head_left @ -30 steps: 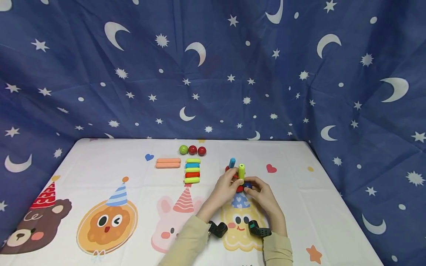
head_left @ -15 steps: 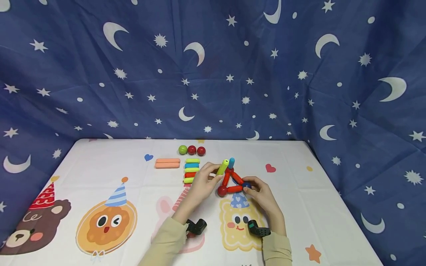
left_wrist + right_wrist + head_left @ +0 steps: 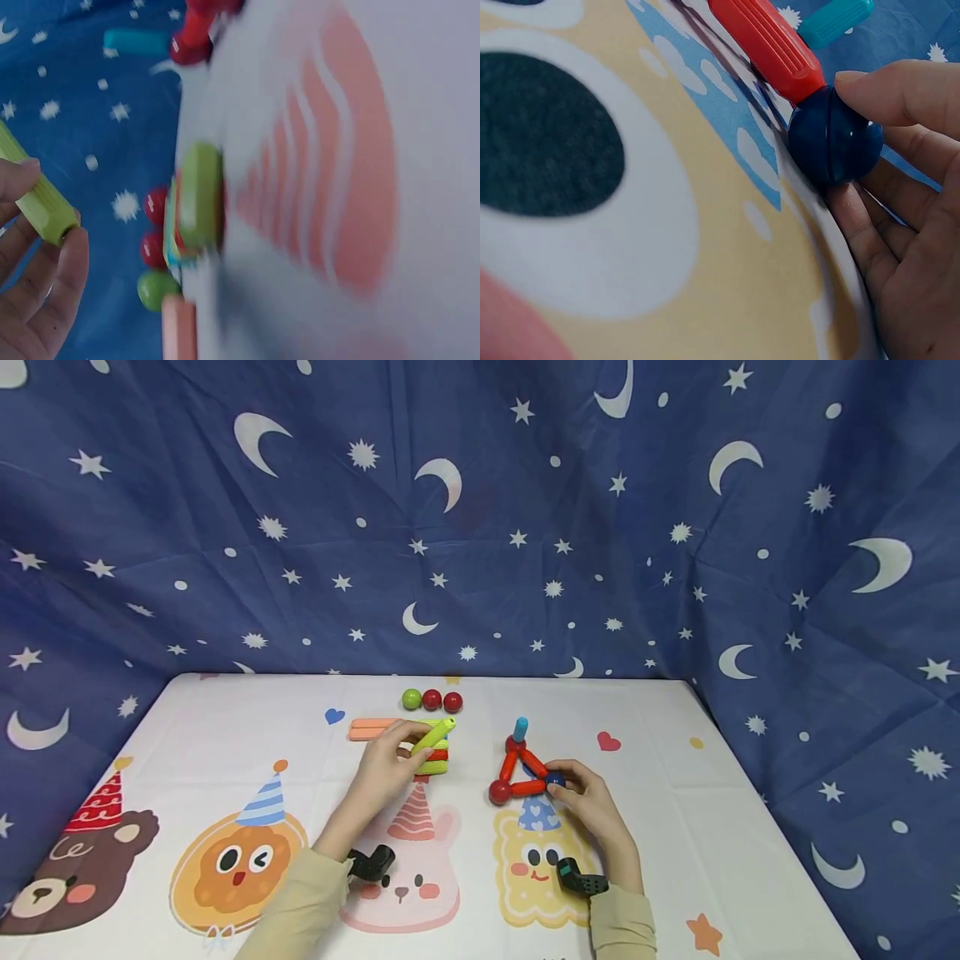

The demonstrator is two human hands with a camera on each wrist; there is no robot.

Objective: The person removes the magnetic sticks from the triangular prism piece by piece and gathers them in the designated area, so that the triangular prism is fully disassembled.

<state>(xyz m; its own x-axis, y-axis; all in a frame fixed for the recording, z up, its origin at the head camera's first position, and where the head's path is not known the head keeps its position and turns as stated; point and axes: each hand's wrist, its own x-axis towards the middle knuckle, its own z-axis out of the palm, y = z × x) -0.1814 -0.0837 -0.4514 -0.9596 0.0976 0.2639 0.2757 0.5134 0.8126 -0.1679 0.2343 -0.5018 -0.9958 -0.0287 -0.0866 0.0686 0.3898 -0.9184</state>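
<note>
My left hand (image 3: 384,767) holds a yellow-green rod (image 3: 435,737) tilted, above a row of short rods (image 3: 432,767); the left wrist view shows thumb and fingers on this rod (image 3: 46,210). My right hand (image 3: 588,797) pinches a dark blue ball (image 3: 832,139) between thumb and fingers. That ball is the right corner of a triangle of red rods (image 3: 528,788) lying on the table. Red balls form the other corners, one at the front left (image 3: 500,792) and one at the back (image 3: 514,744). From the back ball a light blue rod (image 3: 521,728) stands upright.
Two salmon rods (image 3: 367,729) lie left of the short rods, partly behind my left hand. A green ball (image 3: 411,698) and two red balls (image 3: 432,699) sit behind them. The white tablecloth (image 3: 645,718) has printed cartoon figures; a blue starry curtain (image 3: 480,568) rises behind.
My left hand has carried the yellow-green rod away from the triangle, leftward to above the short rods, tilting it. The right hand stays at the blue ball.
</note>
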